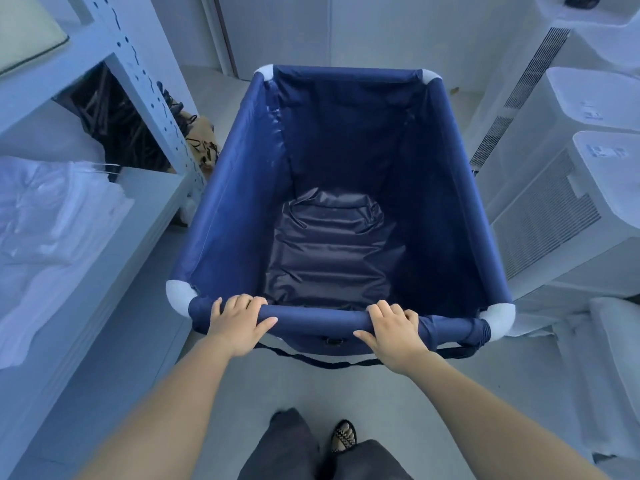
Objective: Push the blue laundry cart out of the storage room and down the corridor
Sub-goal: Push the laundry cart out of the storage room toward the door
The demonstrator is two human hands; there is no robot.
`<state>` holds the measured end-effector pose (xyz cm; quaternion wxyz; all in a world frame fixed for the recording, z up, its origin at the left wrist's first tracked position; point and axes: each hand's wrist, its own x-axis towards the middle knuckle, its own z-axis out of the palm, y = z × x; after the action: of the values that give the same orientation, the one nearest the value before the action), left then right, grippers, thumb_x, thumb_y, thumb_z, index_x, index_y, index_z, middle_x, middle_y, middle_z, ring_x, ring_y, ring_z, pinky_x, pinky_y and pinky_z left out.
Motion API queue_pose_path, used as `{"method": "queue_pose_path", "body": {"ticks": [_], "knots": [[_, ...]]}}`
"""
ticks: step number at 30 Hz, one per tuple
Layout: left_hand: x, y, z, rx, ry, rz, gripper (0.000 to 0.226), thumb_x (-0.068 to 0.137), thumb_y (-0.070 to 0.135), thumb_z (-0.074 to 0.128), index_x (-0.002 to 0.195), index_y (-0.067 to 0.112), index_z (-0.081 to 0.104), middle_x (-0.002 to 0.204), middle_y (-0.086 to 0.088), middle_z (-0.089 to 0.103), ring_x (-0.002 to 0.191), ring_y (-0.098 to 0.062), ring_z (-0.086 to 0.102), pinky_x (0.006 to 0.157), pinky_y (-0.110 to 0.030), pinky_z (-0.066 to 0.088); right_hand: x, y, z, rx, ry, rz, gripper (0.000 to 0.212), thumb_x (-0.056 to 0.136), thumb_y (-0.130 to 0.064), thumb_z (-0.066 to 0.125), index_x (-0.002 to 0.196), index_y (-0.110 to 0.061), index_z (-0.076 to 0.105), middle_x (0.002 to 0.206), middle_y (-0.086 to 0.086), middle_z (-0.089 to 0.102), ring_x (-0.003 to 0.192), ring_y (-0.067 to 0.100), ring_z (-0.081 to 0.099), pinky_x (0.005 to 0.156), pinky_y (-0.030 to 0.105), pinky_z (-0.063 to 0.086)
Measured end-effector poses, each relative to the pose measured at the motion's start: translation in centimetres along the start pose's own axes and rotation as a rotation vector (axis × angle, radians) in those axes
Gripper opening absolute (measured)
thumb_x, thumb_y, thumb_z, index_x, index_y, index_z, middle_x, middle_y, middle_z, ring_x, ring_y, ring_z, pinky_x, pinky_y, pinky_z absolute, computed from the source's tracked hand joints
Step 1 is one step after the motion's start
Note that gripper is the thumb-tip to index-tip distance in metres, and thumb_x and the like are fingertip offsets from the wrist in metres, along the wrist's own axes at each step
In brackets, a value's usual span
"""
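Note:
The blue laundry cart (239,188) fills the middle of the view, a deep fabric bin with white corner joints and nothing inside. Its near rail (318,315) runs across in front of me. My left hand (239,322) is wrapped over the left part of that rail, fingers curled on top and thumb under. My right hand (394,329) grips the right part of the same rail the same way. Both arms reach forward from the bottom of the frame.
A white metal shelf unit (138,81) with folded white linen (52,216) stands close on the left. White appliance units (561,188) line the right side. A doorframe and pale wall (225,32) lie beyond the cart's far end. My feet (343,434) stand on grey floor.

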<state>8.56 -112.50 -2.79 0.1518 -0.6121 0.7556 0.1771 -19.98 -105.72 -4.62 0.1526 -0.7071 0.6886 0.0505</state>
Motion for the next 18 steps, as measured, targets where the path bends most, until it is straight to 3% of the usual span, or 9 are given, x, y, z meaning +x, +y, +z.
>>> {"method": "queue_pose_path", "body": {"ticks": [8, 18], "knots": [[7.0, 0.2, -3.3, -0.009, -0.133, -0.017, 0.046, 0.093, 0.060, 0.025, 0.131, 0.034, 0.033, 0.131, 0.005, 0.036, 0.128, -0.021, 0.029, 0.114, -0.047, 0.007, 6.4, 2.2, -2.1, 0.020, 0.007, 0.000, 0.046, 0.093, -0.056, 0.036, 0.120, -0.020, 0.044, 0.111, -0.003, 0.048, 0.102, 0.021, 0.044, 0.093, 0.038, 0.028], [18.5, 0.8, -9.3, -0.014, -0.122, 0.018, 0.046, 0.093, 0.060, 0.023, 0.129, 0.033, 0.034, 0.126, 0.004, 0.038, 0.124, -0.021, 0.031, 0.113, -0.047, 0.010, 18.2, 4.8, -6.7, 0.013, -0.008, 0.040, 0.048, 0.093, -0.057, 0.036, 0.124, -0.021, 0.042, 0.116, -0.003, 0.049, 0.105, 0.021, 0.045, 0.097, 0.036, 0.028]]}}
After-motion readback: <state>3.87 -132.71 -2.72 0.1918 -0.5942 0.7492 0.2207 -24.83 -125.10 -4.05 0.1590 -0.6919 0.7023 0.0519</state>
